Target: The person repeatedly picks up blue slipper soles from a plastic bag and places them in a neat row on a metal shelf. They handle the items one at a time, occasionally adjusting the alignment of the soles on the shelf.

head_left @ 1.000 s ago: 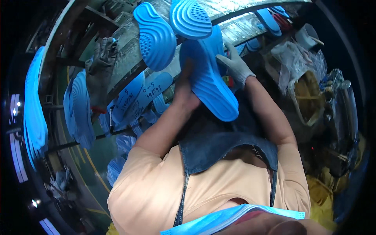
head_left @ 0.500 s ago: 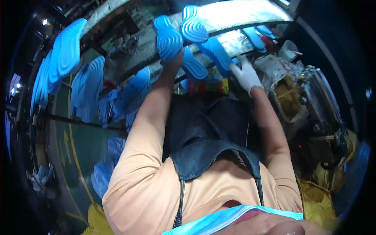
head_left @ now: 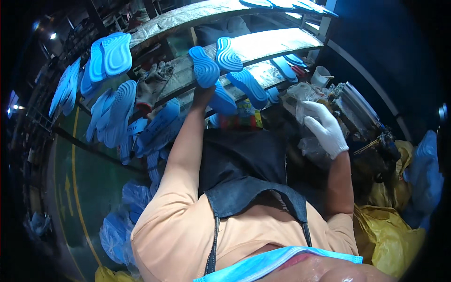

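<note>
In the head view we have our bare left hand (head_left: 203,96) reaching far, up to the shelf edge, right at the near end of a blue ribbed insole (head_left: 205,69). Its fingertips are hidden among the insoles, so we cannot tell how far they are bent or whether they grip it. That insole lies at the near edge of the middle shelf (head_left: 277,41), its near end jutting past the edge, with a second insole (head_left: 229,55) just to its right. A lower insole (head_left: 221,101) sits just right of our left hand, and a longer insole (head_left: 248,88) slants farther right.

Our right hand (head_left: 324,129), in a white knitted glove, is well apart on the right, fingers pointing left. Thumb and fingers stand parted, and we see nothing held between them. Crumpled clear plastic (head_left: 307,91) is close by on its far side, with a white cup (head_left: 321,76) beyond.

On the left, more blue insoles (head_left: 123,115) hang in a cluster, with worn grey gloves (head_left: 152,84) between them and our left hand. Our dark apron (head_left: 244,155) fills the near middle; a yellow bag (head_left: 392,235) lies near right.
</note>
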`<state>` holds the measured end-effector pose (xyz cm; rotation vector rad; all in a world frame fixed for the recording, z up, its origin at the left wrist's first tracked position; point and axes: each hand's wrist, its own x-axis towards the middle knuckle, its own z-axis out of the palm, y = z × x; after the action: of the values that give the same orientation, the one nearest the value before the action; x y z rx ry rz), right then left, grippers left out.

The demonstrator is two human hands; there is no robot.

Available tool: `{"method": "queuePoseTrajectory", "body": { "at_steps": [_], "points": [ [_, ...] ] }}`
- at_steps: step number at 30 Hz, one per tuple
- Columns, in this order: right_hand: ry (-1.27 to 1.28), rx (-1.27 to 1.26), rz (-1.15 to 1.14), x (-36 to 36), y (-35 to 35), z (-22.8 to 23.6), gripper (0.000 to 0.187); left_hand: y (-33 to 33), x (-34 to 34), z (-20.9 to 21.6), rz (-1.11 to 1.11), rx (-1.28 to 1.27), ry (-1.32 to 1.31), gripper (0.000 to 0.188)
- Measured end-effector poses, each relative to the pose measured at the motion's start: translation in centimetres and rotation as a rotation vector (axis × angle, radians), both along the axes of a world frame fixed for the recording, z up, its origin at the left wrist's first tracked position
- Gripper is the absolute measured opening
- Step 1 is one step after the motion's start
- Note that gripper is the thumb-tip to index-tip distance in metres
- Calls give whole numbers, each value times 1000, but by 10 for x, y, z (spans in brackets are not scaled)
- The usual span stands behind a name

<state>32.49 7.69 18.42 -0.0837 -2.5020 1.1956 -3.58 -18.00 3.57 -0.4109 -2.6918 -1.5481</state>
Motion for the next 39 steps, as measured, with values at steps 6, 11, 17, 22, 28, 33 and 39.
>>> {"method": "queuePoseTrajectory", "body": {
  "at_steps": [6,11,17,22,28,33,39],
  "points": [
    [104,5,-104,67,27,42,37,1,118,43,-561,1131,-1074,53],
    [231,81,-286,108,53,79,34,83,202,89,-1097,1102,-1322,68],
    [199,314,-428,128,77,118,45,167,276,119,-1341,985,-1497,60],
    [122,245,-450,92,97,134,34,239,276,108,-1410,832,-1567,57],
    [-174,439,-441,50,127,141,29,235,261,92,-1315,744,-1605,50],
    [-317,512,-258,26,215,107,22,212,243,82,-1132,624,-1155,33],
    [-815,50,-272,-3,218,112,36,171,156,27,-762,182,-135,41]
  ]
}}
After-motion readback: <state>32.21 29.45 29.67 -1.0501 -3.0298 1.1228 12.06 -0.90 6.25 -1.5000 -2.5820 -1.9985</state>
